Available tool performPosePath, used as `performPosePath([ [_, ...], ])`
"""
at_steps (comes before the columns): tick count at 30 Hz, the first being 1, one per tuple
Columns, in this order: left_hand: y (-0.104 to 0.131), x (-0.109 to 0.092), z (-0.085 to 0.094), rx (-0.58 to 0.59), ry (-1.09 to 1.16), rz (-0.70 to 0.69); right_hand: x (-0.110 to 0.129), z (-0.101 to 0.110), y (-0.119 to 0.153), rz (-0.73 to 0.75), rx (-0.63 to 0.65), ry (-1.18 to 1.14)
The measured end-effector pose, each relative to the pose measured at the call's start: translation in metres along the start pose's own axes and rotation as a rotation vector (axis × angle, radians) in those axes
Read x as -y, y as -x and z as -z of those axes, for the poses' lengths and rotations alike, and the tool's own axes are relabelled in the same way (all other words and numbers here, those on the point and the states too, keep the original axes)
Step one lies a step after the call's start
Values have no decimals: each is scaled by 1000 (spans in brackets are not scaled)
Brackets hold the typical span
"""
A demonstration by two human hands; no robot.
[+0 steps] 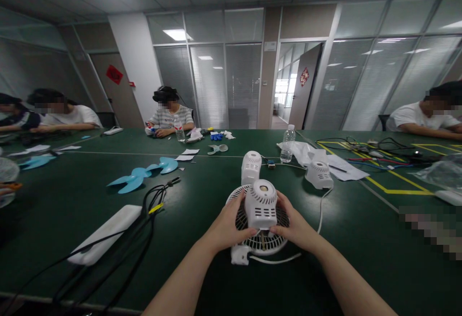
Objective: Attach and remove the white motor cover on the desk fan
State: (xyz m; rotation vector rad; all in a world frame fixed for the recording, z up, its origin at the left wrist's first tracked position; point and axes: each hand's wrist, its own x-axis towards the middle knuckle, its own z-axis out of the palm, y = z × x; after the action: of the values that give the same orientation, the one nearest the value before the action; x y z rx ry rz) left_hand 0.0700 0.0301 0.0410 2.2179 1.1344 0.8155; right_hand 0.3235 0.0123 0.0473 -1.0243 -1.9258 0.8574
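A white motor housing (pixel 262 205) with vent slots rests over a round white fan grille (pixel 265 246) on the green table. My left hand (pixel 228 220) grips the housing from the left, and my right hand (pixel 294 222) grips it from the right. Both thumbs lie near its lower edge. Just behind it stands a second white housing (pixel 251 168). A small white part (pixel 239 255) sits at the grille's lower left, beside a white cable (pixel 276 261). The underside of the held housing is hidden.
Light blue fan blades (pixel 132 180), a white power strip (pixel 104 234) and black cables lie left. A third housing (pixel 319 175), a bottle (pixel 288 144) and paper (pixel 344 168) are at the right rear. People sit around the table (pixel 202 258).
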Motion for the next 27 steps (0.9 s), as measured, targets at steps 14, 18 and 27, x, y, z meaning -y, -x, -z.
performPosePath([
  [14, -1, -7, 5, 4, 12, 0, 2, -2, -1, 15, 17, 57],
  [18, -2, -7, 4, -11, -3, -3, 2, -10, -3, 52, -32, 30],
  [27, -4, -6, 9, 25, 32, -10, 11, -5, -5, -11, -28, 134],
])
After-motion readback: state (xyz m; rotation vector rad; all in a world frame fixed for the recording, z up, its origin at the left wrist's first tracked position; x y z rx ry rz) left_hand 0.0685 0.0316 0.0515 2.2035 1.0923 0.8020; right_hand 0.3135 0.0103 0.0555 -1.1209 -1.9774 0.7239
